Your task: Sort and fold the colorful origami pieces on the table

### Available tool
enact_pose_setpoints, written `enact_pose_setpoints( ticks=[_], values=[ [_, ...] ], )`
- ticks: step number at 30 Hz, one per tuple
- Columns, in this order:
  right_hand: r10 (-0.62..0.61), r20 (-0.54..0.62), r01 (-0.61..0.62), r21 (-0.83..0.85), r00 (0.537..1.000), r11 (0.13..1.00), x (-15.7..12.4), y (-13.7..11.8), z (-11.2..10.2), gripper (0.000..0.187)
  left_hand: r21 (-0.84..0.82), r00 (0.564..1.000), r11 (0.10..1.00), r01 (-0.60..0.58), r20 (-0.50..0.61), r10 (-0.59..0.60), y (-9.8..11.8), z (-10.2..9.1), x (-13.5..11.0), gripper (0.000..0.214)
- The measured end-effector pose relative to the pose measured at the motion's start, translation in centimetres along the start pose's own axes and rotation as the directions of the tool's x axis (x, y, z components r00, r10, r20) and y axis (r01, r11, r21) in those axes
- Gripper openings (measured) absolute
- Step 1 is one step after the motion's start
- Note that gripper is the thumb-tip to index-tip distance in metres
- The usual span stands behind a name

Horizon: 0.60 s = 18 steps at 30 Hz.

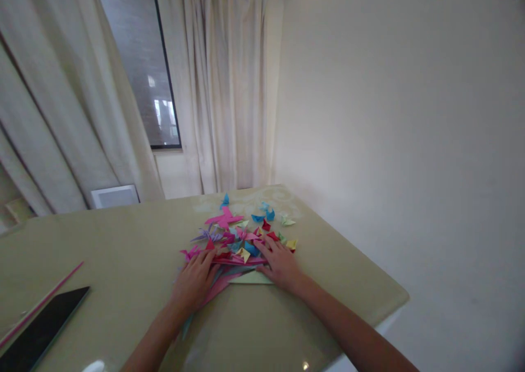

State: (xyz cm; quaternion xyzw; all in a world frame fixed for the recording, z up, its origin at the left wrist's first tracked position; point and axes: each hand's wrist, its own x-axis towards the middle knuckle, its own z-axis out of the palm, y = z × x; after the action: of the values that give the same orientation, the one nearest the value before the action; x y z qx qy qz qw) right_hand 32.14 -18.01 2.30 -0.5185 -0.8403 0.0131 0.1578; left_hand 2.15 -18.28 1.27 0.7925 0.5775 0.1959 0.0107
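Observation:
A heap of small folded origami pieces (pixel 246 235) in pink, blue, purple, red, yellow and pale green lies on the table. Along its near side are flat folded paper strips (pixel 219 288) in pink and grey-blue, with a pale green strip (pixel 251 278) beside them. My left hand (pixel 197 276) rests on the left near edge of the heap, fingers stretched forward. On the right near side, my right hand (pixel 280 261) lies over the pieces with its fingers spread and its thumb by the pale green strip. The paper under both palms is hidden.
The pale table (pixel 123 251) ends at a rounded corner on the right, close to a white wall (pixel 402 142). A dark flat panel (pixel 47 325) and a thin pink stick (pixel 45 301) lie at the left. Behind hang curtains (pixel 233 87) beside a window (pixel 143 60).

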Motion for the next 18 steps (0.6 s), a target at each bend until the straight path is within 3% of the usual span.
enact_pose_setpoints(
  ticks=[5, 8, 11, 14, 18],
  values=[
    [0.118, -0.091, -0.123, -0.041, 0.989, 0.992, 1.8, 1.7, -0.2, 0.054, 0.046, 0.964, 0.972, 0.232, -0.148, -0.223, -2.1, 0.2, -1.2, 0.056],
    [0.211, -0.165, -0.227, -0.09, 0.964, 0.97, 2.6, 3.3, 0.2, 0.059, 0.012, 0.955, 0.957, 0.289, -0.081, -0.287, -2.4, 1.1, -2.0, 0.069],
    [0.33, -0.181, -0.354, -0.12, 0.926, 0.928, 4.3, 5.2, 0.4, 0.077, -0.043, 0.978, 0.977, 0.208, -0.004, -0.208, -1.4, 1.9, -2.6, 0.077],
    [0.436, -0.106, -0.443, -0.066, 0.894, 0.894, 7.1, 7.0, 0.4, 0.091, -0.133, 0.996, 0.988, 0.08, -0.019, -0.084, 0.3, 2.6, -2.9, 0.078],
    [0.414, -0.026, -0.412, 0.058, 0.91, 0.91, 11.4, 7.8, 0.9, 0.088, -0.212, 0.986, 0.965, -0.152, -0.098, 0.133, 2.1, 3.0, -3.5, 0.083]
  ],
)
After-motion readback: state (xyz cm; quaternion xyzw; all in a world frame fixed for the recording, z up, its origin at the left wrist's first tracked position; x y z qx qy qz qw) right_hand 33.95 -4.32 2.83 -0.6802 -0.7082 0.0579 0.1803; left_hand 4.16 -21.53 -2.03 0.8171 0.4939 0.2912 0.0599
